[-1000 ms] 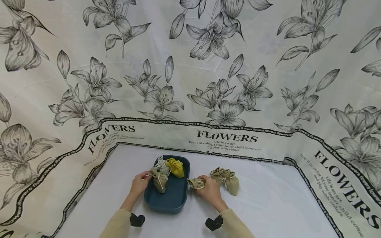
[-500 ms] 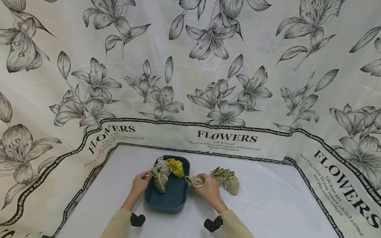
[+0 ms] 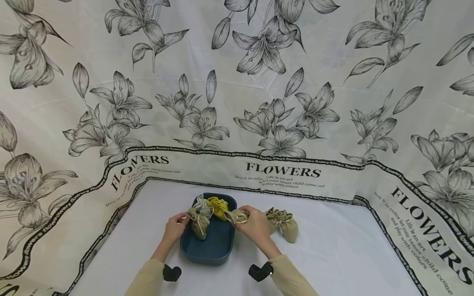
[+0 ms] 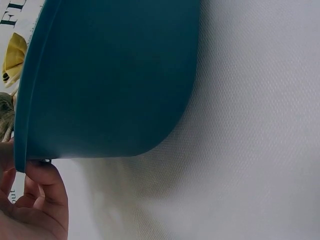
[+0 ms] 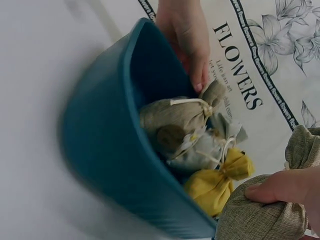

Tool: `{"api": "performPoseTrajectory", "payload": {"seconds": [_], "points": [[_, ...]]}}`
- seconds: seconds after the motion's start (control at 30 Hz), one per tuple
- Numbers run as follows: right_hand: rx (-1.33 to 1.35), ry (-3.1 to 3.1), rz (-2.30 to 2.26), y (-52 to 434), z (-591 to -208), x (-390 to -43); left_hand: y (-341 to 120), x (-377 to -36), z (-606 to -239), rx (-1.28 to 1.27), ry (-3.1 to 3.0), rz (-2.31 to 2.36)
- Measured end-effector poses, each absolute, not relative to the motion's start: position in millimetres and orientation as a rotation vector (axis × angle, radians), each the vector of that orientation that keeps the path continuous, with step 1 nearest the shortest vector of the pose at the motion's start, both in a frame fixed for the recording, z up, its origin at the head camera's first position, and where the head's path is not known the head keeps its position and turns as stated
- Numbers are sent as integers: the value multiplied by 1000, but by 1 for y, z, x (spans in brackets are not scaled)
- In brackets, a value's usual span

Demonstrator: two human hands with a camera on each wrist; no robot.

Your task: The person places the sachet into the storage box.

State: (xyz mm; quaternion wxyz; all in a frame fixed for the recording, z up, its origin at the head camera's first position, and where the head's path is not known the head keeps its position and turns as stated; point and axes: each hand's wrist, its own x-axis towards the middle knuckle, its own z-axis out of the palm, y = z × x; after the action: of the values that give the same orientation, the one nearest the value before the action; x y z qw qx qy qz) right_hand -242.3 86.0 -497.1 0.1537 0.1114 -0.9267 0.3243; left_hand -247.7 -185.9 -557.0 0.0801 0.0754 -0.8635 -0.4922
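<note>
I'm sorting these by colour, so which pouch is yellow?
The yellow pouch inside the blue bin, beside the pale grey pouch; the rest in view are grey or brownish.

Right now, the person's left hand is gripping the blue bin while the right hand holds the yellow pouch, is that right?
Not quite: the right hand holds a brown pouch, while the yellow pouch lies in the blue bin, as the right wrist view shows. The left hand does grip the bin.
</note>
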Motion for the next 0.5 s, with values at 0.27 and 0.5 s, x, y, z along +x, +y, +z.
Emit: {"api": "performPoseTrajectory", "payload": {"seconds": [0.27,0.5], "points": [[361,-2644,924,69,-484,-242,-186,-249,-559,226,-2582,-1457],[412,-2636,968,54,-484,-244,-186,-249,-559,233,-2576,-1466]]}}
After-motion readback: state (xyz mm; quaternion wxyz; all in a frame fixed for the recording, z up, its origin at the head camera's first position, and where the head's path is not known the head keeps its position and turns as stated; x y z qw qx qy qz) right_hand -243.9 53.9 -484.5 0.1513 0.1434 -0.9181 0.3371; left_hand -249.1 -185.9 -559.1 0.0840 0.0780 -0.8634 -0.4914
